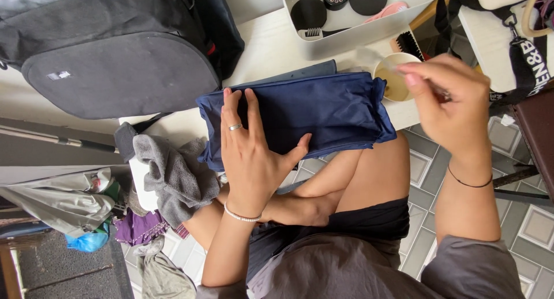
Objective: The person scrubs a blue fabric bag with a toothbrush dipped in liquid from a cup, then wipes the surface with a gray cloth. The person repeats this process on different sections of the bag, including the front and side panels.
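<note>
Nearest me, the person sits with bare legs crossed over the tiled floor [424, 166], and the navy fabric bag [323, 111] lies across the knees, its far edge resting on the white table [268, 42]. The left hand [248, 146] lies flat on the bag's near left part, fingers spread and thumb out to the side, pressing the cloth down to steady it; the wrist is bent back and the forearm comes straight up from the lap. The bag's surface shows no wet patch or foam that I can make out, so the cleaning looks to me barely begun, if begun at all.

A little farther, the right hand [447, 100] is raised beside the bag's right end, fingers bunched and pinching a thin handle, too blurred to name. It hovers just by a small cup [395, 77] of brownish liquid at the table edge, so I judge it is loading the tool.

A grey cloth [173, 172] sits beside the left hand. Beyond stand a white tray [346, 36] of tins and brushes, and a black backpack [121, 62].
</note>
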